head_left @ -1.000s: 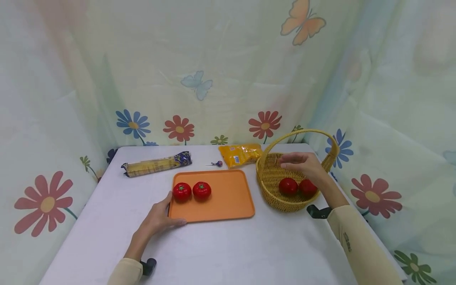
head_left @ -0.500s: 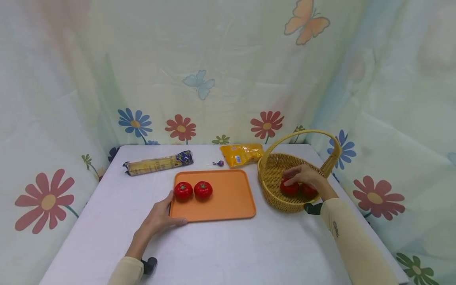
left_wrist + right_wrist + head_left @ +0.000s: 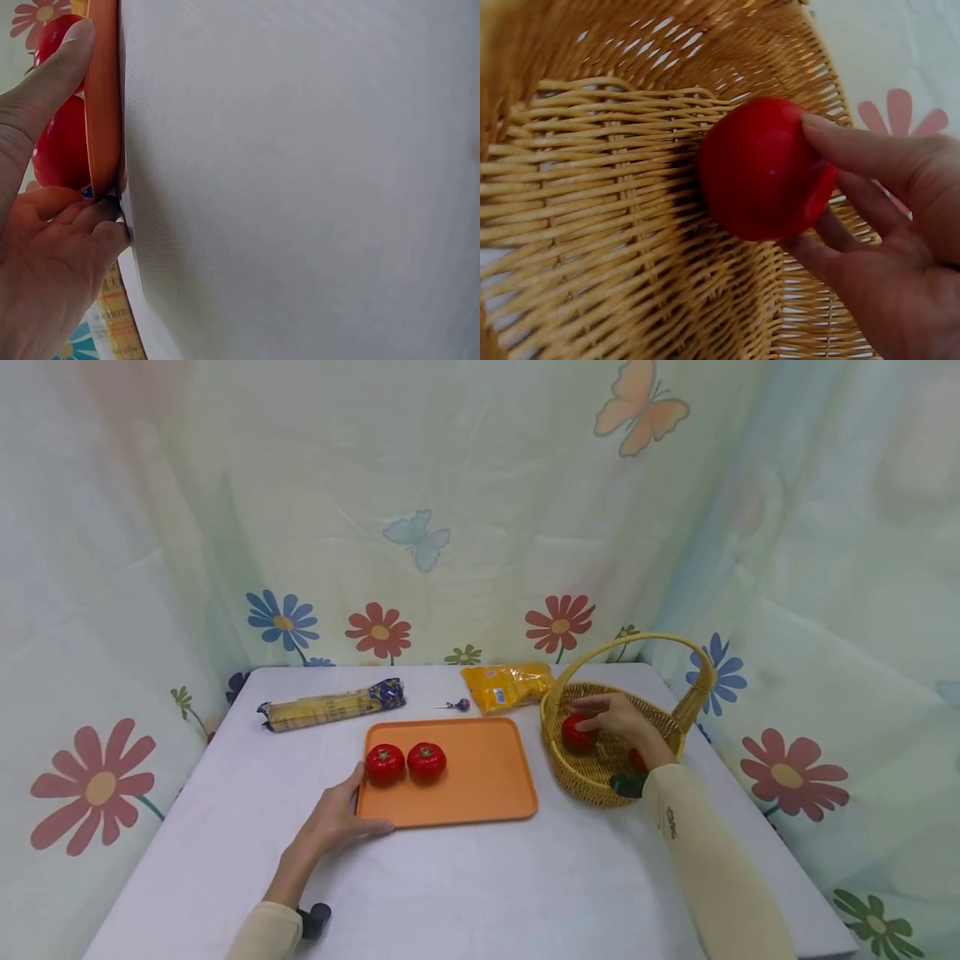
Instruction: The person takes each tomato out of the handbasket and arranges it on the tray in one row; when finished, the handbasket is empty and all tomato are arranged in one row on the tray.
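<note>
Now my right hand [image 3: 618, 717] pinches a red round tomato [image 3: 576, 737], thumb and fingers curled, inside the golden wicker basket [image 3: 587, 790], frame right; a red shape [image 3: 637, 762] there is mostly hidden by my wrist [image 3: 655, 750]. Left hand [image 3: 332, 818] grips the flat orange tray [image 3: 480, 781], mid-frame, some fingertips unseen.

the left forearm [image 3: 285, 875] slanted forward from the bottom edge of the head view, bare past its pale sleeve [image 3: 262, 933]. the left hand [image 3: 336, 814] gripped, its thumb [image 3: 54, 84] laid out nearly straight and spread well apart from its bent fingers [image 3: 109, 234]. the right arm [image 3: 708, 868] slanted forward and inward, much more of its pale sleeve in sight. the right hand [image 3: 618, 717] reached farther forward than the left, its back turned up, pinching between thumb [image 3: 855, 147] on one side and curled fingers [image 3: 817, 256] on the other
</note>
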### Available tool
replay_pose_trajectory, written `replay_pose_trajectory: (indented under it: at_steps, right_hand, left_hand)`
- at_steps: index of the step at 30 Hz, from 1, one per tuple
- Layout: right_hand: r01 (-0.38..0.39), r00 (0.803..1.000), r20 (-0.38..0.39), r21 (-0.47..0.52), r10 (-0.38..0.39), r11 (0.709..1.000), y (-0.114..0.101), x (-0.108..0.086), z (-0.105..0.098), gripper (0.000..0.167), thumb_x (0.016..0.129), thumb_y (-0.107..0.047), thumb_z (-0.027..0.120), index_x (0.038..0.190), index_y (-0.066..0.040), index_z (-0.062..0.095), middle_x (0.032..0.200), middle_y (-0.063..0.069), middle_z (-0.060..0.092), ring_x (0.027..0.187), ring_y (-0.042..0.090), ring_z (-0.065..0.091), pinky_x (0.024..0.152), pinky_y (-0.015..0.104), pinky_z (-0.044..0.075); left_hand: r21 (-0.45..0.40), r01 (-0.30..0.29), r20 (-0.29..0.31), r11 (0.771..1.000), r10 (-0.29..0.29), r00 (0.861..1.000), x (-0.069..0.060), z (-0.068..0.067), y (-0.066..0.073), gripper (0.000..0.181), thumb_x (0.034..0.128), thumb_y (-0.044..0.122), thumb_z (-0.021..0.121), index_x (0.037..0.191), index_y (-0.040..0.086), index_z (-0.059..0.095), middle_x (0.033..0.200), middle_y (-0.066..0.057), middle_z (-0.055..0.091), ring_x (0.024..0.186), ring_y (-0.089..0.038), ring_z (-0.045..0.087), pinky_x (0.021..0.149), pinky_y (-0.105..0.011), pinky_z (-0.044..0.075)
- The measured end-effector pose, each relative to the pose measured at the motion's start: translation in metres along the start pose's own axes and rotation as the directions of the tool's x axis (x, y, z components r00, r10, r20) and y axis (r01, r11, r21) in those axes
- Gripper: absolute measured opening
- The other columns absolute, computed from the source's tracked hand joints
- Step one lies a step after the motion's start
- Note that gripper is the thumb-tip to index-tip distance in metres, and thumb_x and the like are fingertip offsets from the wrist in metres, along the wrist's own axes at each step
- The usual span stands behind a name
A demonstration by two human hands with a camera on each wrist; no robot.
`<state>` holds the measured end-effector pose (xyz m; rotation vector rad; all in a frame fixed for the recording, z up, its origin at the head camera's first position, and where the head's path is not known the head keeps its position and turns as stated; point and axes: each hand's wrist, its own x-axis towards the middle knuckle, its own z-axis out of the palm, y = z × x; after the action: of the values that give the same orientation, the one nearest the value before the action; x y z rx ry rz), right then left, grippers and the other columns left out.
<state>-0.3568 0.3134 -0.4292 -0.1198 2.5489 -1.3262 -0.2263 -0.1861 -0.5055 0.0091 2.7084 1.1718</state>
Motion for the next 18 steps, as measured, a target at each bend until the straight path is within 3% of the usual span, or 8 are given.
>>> replay_pose_trajectory:
  at_steps: [3, 10, 14, 18]
  right_hand:
    - [-0.010, 0.999, 0.034, 0.028, 0.009, 1.000, 0.001, 0.006, 0.003, 0.060, 0.103, -0.001, 0.068, 0.159, 0.001, 0.049, 0.156, 0.029, 0.055, 0.144, 0.047, 0.050, 0.120, 0.056, 0.046]
    - [-0.059, 0.998, -0.008, 0.041, 0.060, 0.997, 0.002, 0.001, 0.001, 0.057, 0.105, -0.014, 0.072, 0.156, 0.003, 0.052, 0.146, 0.028, 0.060, 0.131, 0.038, 0.057, 0.123, 0.054, 0.044]
    - [-0.096, 0.994, 0.050, -0.089, 0.101, 0.991, 0.002, -0.006, -0.004, 0.061, 0.103, -0.021, 0.075, 0.154, 0.006, 0.054, 0.148, 0.030, 0.059, 0.132, 0.042, 0.057, 0.119, 0.056, 0.048]
    - [-0.129, 0.985, 0.082, -0.216, 0.150, 0.968, 0.004, -0.011, -0.008, 0.062, 0.099, -0.033, 0.080, 0.146, 0.005, 0.063, 0.140, 0.026, 0.067, 0.122, 0.038, 0.061, 0.114, 0.055, 0.054]
  left_hand:
    - [-0.004, -0.013, -0.001, 1.000, 0.013, 1.000, -0.002, -0.003, -0.002, 0.129, 0.0764, 0.041, 0.100, 0.171, 0.002, 0.020, 0.173, -0.024, 0.030, 0.160, -0.047, 0.027, 0.125, -0.063, 0.035]
    - [-0.002, 0.011, -0.009, 1.000, -0.011, 1.000, -0.004, -0.004, 0.001, 0.129, 0.0770, 0.040, 0.100, 0.171, 0.003, 0.020, 0.174, -0.022, 0.030, 0.160, -0.047, 0.028, 0.124, -0.063, 0.036]
    - [-0.013, 0.006, -0.001, 1.000, -0.006, 1.000, -0.003, -0.003, 0.002, 0.129, 0.0768, 0.040, 0.100, 0.171, 0.003, 0.020, 0.174, -0.023, 0.030, 0.160, -0.047, 0.027, 0.125, -0.063, 0.035]
    - [-0.018, 0.012, 0.000, 1.000, -0.012, 1.000, -0.003, -0.001, 0.001, 0.130, 0.0763, 0.042, 0.100, 0.172, 0.004, 0.020, 0.174, -0.022, 0.030, 0.160, -0.047, 0.028, 0.124, -0.063, 0.036]
